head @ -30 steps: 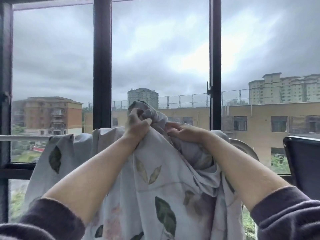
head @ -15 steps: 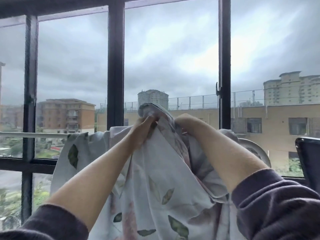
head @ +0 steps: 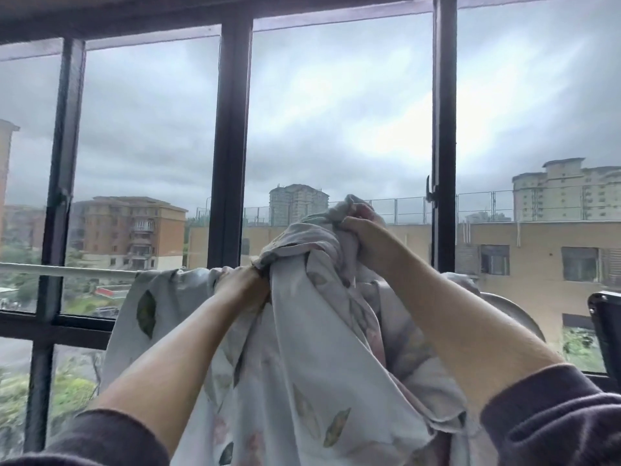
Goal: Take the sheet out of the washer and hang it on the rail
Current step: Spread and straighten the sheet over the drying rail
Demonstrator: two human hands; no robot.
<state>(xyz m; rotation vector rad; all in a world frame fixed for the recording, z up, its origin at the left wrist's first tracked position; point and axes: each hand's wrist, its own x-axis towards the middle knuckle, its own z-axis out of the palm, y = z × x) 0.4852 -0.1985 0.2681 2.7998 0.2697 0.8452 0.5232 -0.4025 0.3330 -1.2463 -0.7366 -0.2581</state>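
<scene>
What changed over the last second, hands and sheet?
The left hand dropped down and left to the level of the rail. The right hand lifted its bunch of sheet a little higher, so the hands moved apart. Nothing was let go: both keep gripping the fabric. The sheet's left part stays draped over the rail.

place: upper-floor home balcony | evidence: window frame (head: pixel 232 146), drying rail (head: pixel 100 271), buildings (head: pixel 131 230) outside

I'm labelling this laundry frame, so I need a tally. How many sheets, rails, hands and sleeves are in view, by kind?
Pale leaf-print fabric sheet: 1
White horizontal rail: 1
Bare hands gripping the sheet: 2, left hand, right hand
Dark purple sleeves: 2, left sleeve, right sleeve
Total: 6
</scene>
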